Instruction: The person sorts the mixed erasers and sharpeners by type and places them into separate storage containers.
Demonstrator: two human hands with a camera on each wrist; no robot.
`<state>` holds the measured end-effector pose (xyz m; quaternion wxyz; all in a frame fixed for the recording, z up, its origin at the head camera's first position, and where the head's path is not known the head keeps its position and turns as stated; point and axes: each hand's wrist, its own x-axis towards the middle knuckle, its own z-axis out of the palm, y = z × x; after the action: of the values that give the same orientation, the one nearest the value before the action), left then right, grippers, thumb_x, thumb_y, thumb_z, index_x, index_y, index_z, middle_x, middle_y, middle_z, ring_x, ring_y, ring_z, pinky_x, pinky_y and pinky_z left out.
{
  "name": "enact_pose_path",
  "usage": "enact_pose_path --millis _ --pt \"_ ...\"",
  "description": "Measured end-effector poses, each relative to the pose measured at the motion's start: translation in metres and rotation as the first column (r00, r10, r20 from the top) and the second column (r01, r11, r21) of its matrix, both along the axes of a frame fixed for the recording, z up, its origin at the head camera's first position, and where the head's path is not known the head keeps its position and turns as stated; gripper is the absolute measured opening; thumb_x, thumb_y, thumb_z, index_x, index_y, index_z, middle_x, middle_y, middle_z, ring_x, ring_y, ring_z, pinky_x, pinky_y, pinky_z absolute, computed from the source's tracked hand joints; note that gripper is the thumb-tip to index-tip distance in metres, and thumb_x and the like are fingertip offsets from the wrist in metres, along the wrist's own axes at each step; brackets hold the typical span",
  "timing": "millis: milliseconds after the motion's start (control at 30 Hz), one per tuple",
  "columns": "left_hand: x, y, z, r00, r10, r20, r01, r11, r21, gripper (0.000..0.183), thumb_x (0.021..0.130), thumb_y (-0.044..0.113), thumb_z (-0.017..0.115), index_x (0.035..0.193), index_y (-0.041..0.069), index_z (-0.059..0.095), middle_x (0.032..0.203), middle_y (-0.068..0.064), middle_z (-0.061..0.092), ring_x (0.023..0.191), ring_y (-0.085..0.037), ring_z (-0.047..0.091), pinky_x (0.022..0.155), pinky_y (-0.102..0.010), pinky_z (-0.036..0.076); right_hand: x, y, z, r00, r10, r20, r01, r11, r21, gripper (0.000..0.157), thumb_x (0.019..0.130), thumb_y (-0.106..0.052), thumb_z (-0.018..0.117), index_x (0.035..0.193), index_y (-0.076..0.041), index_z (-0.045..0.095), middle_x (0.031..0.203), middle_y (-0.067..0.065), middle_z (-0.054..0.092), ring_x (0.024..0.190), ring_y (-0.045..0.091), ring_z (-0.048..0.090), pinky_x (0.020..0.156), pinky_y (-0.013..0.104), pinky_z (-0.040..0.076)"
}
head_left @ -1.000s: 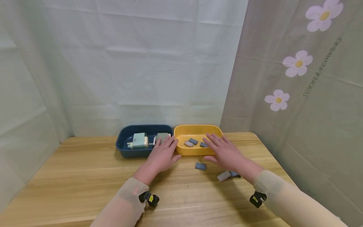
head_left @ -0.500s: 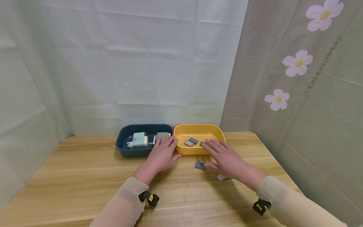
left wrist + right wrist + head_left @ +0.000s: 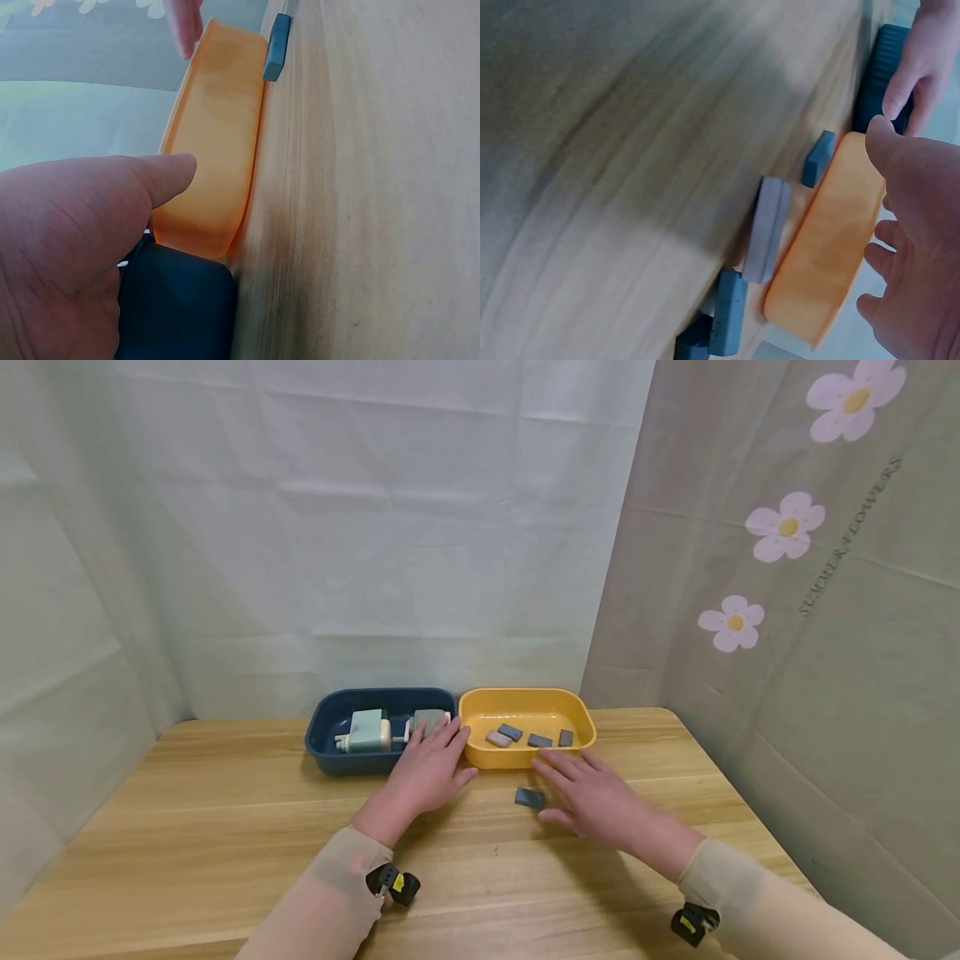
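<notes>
Dark-blue plastic forms the navy tray (image 3: 352, 766), directly left of the yellow tray (image 3: 498, 760); it contains a pale-teal device (image 3: 367, 731) and a grey-green device (image 3: 429, 720), partly covered. Left hand (image 3: 424, 777): wide, fingers extended at the yellow tray's left rim. Four small blocks (image 3: 540, 741) lie inside the yellow tray. One loose block (image 3: 529, 798) lies on the surface (image 3: 225, 835) before it. Right hand (image 3: 598, 797): wide, fingers straight, at the yellow tray's front rim. Three further blocks (image 3: 767, 229), one pale, two blue-grey, lie before the yellow tray's right portion.
</notes>
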<state>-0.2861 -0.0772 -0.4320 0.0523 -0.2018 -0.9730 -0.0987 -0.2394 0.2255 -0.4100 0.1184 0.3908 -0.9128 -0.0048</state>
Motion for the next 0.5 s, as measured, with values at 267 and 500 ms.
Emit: enact_pose_path --millis 267,500 --pt "0.0 0.0 0.001 1.0 0.001 0.003 -0.001 1.0 -0.002 0.081 0.108 0.049 0.07 0.171 0.006 0.041 0.179 -0.016 0.031 0.169 -0.036 0.018 0.135 -0.061 0.007 -0.001 -0.002 -0.01 0.998 -0.018 0.058 0.016 0.999 0.033 0.072 0.106 -0.046 0.074 0.16 -0.002 0.056 0.164 0.019 0.054 0.151 0.039 0.052 0.122 0.069 0.038" --pt "0.001 0.0 0.002 1.0 -0.004 0.003 0.004 1.0 0.002 0.08 0.109 0.048 0.07 0.17 0.005 0.042 0.179 -0.017 0.031 0.168 -0.037 0.019 0.135 -0.061 0.007 -0.003 -0.003 -0.016 0.994 -0.036 0.106 0.032 0.999 0.039 0.074 0.107 -0.048 0.072 0.161 -0.001 0.054 0.164 0.018 0.054 0.152 0.037 0.051 0.124 0.066 0.037"
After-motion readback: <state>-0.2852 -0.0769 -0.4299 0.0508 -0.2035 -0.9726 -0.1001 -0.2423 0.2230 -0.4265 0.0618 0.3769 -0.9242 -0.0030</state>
